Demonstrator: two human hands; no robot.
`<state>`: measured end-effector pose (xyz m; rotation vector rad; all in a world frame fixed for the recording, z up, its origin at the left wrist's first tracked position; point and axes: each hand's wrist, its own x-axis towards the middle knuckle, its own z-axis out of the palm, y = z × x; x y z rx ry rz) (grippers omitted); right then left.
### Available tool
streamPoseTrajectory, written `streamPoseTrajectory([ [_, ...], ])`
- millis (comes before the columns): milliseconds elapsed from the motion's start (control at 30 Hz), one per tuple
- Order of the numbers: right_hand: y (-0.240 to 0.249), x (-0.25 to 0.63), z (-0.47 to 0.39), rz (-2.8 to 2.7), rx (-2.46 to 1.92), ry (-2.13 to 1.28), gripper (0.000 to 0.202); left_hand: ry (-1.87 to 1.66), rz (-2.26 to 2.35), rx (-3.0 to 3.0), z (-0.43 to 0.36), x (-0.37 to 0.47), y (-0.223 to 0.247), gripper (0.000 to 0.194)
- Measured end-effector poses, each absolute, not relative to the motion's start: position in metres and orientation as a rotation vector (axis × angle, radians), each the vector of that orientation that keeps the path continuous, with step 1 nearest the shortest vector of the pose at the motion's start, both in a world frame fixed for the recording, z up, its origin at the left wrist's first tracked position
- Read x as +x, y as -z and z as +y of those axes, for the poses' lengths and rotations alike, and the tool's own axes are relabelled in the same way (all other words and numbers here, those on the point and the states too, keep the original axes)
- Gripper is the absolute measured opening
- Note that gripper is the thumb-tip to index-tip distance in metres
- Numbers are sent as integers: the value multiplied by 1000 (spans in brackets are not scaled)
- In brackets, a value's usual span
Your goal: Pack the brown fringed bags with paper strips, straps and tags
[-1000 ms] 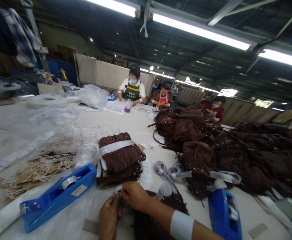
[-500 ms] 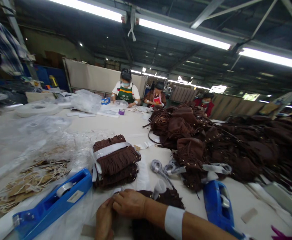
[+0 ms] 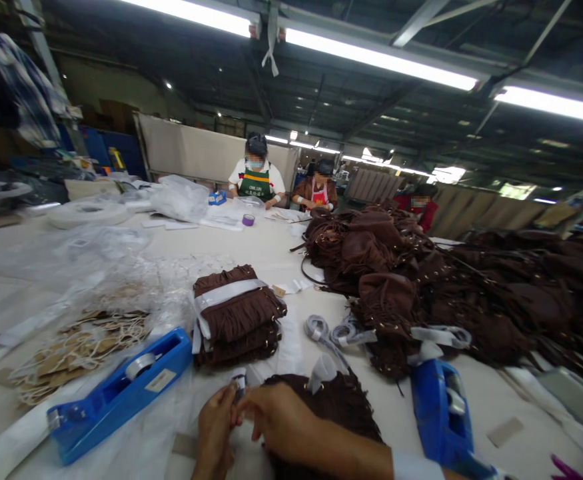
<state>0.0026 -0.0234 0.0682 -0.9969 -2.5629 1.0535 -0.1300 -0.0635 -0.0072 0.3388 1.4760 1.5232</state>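
At the bottom centre my left hand (image 3: 215,427) is closed, its fingertips pinching a small wrapped dark and whitish piece (image 3: 240,380). My right hand (image 3: 278,417) is beside it, fingers curved towards the same piece; whether they grip anything is unclear. Under my right forearm lies a dark brown fringed bag (image 3: 338,403) with a pale wrapped part on top. Just beyond my hands sits a stack of folded brown fringed bags (image 3: 238,307) with a white strip across it. Wrapped grey straps (image 3: 328,331) lie right of the stack.
Blue tape dispensers stand left (image 3: 121,393) and right (image 3: 441,413). Brown tags with white strings (image 3: 81,347) and clear plastic bags (image 3: 86,247) lie left. A large heap of brown bags (image 3: 386,247) fills the right. Several people work across the table (image 3: 271,243).
My right hand has shifted right and its fingers have loosened from beside my left fingertips. The small wrapped piece now shows more. The whole view has shifted slightly.
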Motion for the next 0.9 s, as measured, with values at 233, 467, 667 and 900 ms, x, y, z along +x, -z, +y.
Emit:
streamPoseTrajectory([
  [233,-62,-38,-5,-2271,-1496,-973,10,-1515,1524,382,-64,-130,15,58],
  [467,-42,-46,-12,-2094,-1611,-1017,15,-1501,1532,389,-64,-132,20,56],
  [667,-27,-44,-3,-2010,-1636,-1197,12,-1531,1433,309,-61,-128,17,57],
  [900,-33,-45,-4,-2070,-1557,-1210,13,-1495,1432,233,-66,-131,7,59],
])
